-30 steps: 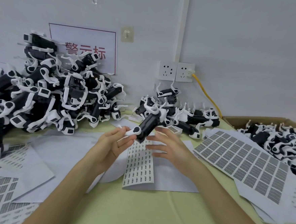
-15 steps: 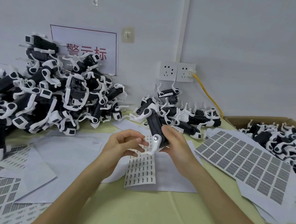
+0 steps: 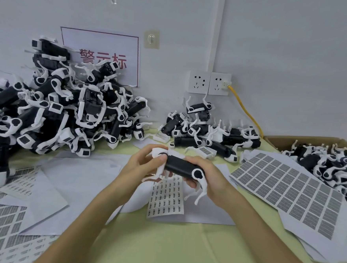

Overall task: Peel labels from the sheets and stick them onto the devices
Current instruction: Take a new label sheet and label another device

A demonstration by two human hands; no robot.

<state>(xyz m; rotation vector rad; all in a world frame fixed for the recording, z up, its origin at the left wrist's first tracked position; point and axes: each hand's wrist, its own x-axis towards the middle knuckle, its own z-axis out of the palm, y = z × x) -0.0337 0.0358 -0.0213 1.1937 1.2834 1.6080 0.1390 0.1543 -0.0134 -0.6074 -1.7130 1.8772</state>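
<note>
One pile of devices (image 3: pixel 57 113) sits left, then the left hand (image 3: pixel 143 164), fingers curled round the white end of the held device (image 3: pixel 179 165), and the right hand (image 3: pixel 212 179) gripping its black body above a label sheet (image 3: pixel 165 200) on the tabletop (image 3: pixel 160 243).

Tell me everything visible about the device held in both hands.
The device has a smooth black oblong body, plastic by its look, with white parts at both ends and thin white curved arms hanging below. It lies nearly level above the label sheet. The left hand grips one end, the right hand the other.
</note>
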